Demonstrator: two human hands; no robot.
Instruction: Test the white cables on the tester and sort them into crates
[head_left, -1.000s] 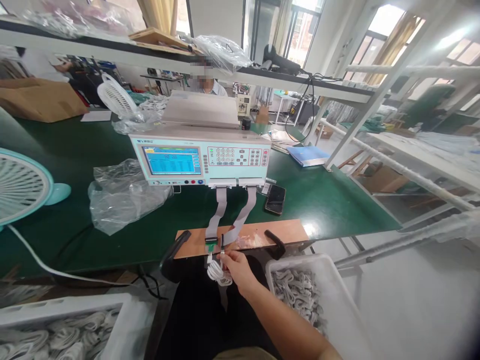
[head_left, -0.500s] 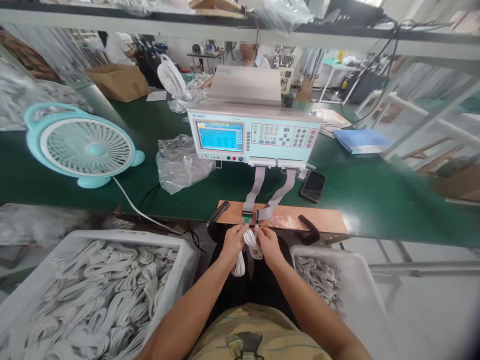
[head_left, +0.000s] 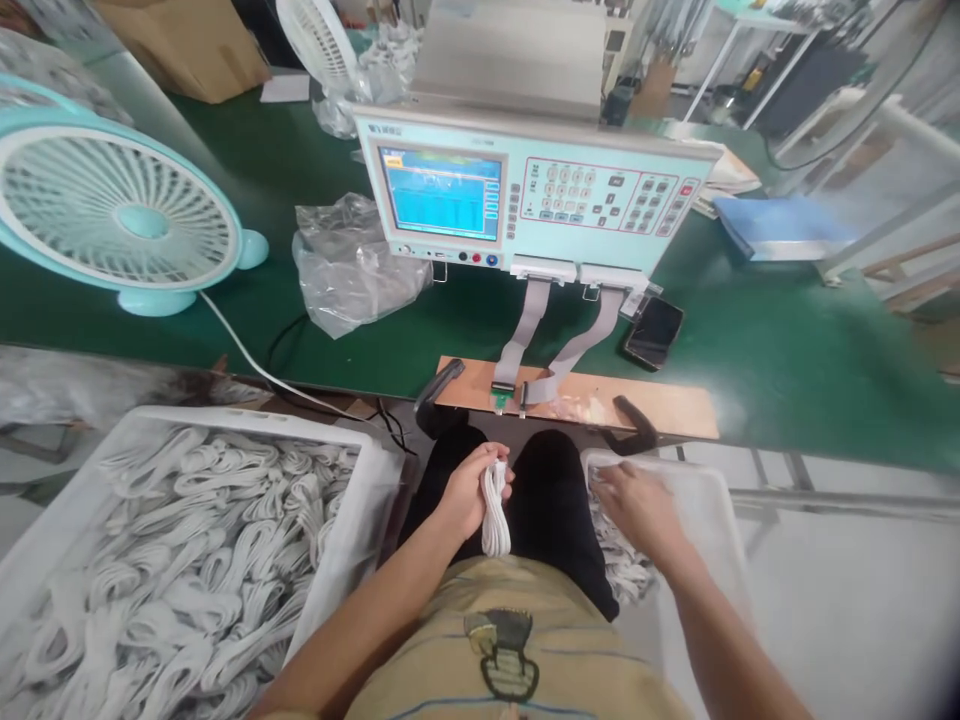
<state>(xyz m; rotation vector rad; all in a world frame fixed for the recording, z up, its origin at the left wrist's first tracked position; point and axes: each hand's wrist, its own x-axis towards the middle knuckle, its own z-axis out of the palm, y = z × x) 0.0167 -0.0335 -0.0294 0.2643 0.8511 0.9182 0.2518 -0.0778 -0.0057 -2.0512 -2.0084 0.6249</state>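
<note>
Left hand (head_left: pixel 474 490), six o'clock: grip grasping coiled white cable (head_left: pixel 495 520). Right hand (head_left: pixel 641 508) over white bin (head_left: pixel 709 490), four o'clock; grip unclear.

Smooth, plastic-looking cable coil (head_left: pixel 495 512)

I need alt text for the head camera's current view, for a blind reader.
A person's left hand holds a coiled white cable; the right hand is at a white bin of cables. Ahead, a benchtop instrument stands on a green table.
</note>
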